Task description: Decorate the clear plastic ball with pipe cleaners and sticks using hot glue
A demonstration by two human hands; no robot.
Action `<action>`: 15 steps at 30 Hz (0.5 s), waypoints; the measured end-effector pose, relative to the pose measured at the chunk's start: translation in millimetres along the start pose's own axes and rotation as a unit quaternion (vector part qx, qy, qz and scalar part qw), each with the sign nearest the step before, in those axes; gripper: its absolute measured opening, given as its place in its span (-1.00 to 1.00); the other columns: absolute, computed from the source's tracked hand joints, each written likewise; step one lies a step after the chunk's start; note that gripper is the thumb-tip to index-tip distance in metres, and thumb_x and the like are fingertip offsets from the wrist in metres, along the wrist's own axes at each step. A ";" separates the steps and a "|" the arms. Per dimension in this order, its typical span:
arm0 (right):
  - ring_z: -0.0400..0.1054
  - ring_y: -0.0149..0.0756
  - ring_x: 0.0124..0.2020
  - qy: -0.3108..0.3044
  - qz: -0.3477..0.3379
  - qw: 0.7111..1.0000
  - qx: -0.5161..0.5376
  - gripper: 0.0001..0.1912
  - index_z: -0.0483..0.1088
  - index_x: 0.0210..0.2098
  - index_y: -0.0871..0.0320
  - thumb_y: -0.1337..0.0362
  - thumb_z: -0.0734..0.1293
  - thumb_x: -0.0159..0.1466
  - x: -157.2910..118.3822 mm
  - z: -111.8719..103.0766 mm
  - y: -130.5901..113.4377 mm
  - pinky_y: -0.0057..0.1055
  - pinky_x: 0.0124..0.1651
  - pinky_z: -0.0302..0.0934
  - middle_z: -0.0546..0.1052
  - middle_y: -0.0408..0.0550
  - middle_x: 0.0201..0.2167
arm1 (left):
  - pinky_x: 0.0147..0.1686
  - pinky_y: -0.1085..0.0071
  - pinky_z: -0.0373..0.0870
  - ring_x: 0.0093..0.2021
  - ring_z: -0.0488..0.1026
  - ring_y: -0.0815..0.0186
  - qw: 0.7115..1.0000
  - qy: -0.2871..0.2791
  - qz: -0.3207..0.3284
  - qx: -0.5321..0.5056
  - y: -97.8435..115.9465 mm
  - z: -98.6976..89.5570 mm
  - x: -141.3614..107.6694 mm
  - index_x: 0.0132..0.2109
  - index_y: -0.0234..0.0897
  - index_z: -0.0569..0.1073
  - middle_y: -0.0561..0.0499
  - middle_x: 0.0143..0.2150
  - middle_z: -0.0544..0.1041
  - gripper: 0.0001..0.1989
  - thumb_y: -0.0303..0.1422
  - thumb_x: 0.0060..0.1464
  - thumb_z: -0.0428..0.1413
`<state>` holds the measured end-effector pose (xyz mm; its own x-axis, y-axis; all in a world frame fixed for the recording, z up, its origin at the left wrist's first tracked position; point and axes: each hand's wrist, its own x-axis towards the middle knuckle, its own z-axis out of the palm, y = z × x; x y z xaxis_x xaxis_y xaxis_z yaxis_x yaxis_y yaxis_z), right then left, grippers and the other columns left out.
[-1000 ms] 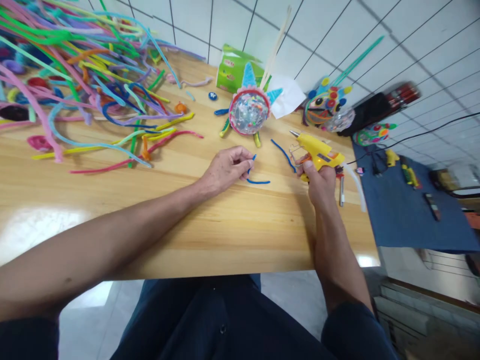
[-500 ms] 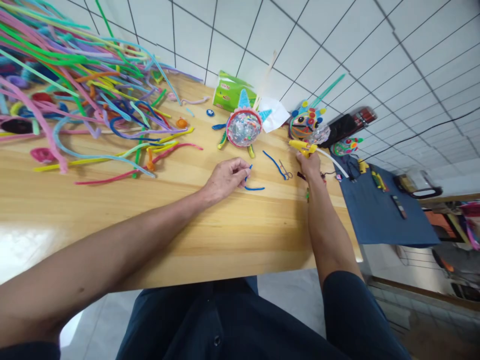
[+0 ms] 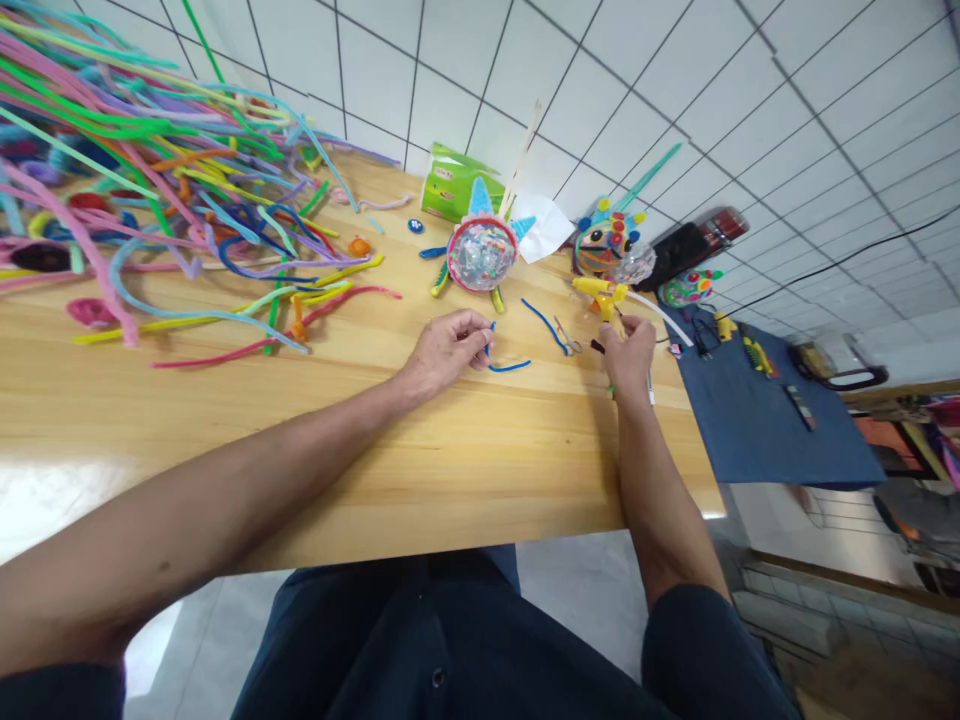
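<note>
While the left hand (image 3: 454, 350) pinched a bent blue pipe cleaner (image 3: 511, 367), its free end toward three o'clock, the right hand (image 3: 628, 350) was at the yellow glue gun (image 3: 602, 290), eleven o'clock from it, grip unclear; a light, steady pinch seemed best.

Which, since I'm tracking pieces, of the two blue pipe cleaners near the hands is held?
The bent blue pipe cleaner pinched in the left hand; the other lies on the table by the scissors.
</note>
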<state>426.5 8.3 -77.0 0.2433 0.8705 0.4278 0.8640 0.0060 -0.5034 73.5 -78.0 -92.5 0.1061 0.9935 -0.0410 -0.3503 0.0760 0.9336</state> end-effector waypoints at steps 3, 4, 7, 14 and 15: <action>0.55 -0.10 -0.13 -0.077 0.017 0.989 0.122 -0.66 0.51 -0.19 0.06 -0.05 0.50 0.24 -50.5 -11.0 -34.4 -0.05 0.11 0.49 0.67 0.01 -0.19 | -0.42 0.54 0.59 -0.50 0.61 0.41 1.000 0.016 -0.006 -0.017 3.3 0.1 -0.6 -0.23 -0.29 0.55 0.11 -0.44 0.64 -0.86 -0.48 0.22 0.37; 0.54 -0.15 -0.22 -0.128 0.025 0.975 0.178 -0.67 0.51 -0.25 0.05 -0.07 0.50 0.24 -67.6 -11.6 -48.2 -0.12 0.01 0.49 0.64 -0.05 -0.29 | -0.42 0.53 0.60 -0.50 0.62 0.40 0.999 0.021 -0.006 -0.025 4.4 0.0 -0.8 -0.23 -0.29 0.54 0.10 -0.43 0.65 -0.85 -0.48 0.22 0.38; 0.46 -0.28 -0.39 -0.231 0.067 0.920 0.309 -0.64 0.49 -0.30 0.03 -0.09 0.56 0.20 -107.6 -4.4 -85.7 -0.28 -0.20 0.43 0.59 -0.17 -0.44 | -0.42 0.53 0.62 -0.47 0.66 0.40 0.998 0.035 -0.004 -0.057 7.0 -0.8 -1.1 -0.20 -0.30 0.54 0.09 -0.39 0.68 -0.85 -0.48 0.23 0.39; 0.51 -0.32 -0.40 -0.198 0.108 0.883 0.412 -0.52 0.47 -0.19 0.01 -0.10 0.65 0.12 -112.4 23.4 -122.0 -0.38 -0.33 0.39 0.61 -0.23 -0.42 | -0.39 0.53 0.64 -0.43 0.70 0.38 0.997 0.014 0.009 -0.073 6.2 0.0 -1.3 -0.16 -0.30 0.55 0.07 -0.34 0.72 -0.81 -0.42 0.22 0.43; 0.50 -0.32 -0.41 -0.190 0.105 0.883 0.416 -0.53 0.47 -0.19 0.01 -0.08 0.65 0.12 -108.8 26.3 -124.2 -0.39 -0.34 0.39 0.59 -0.25 -0.44 | -0.39 0.53 0.64 -0.43 0.70 0.38 0.997 0.011 0.008 -0.072 5.5 0.3 -1.3 -0.16 -0.29 0.55 0.07 -0.34 0.72 -0.79 -0.41 0.22 0.44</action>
<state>281.1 -74.2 -80.8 0.0579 0.9968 0.0560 0.1552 0.0465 -0.9868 71.7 -78.9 -87.2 0.0791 0.9962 -0.0359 -0.4819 0.0697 0.8735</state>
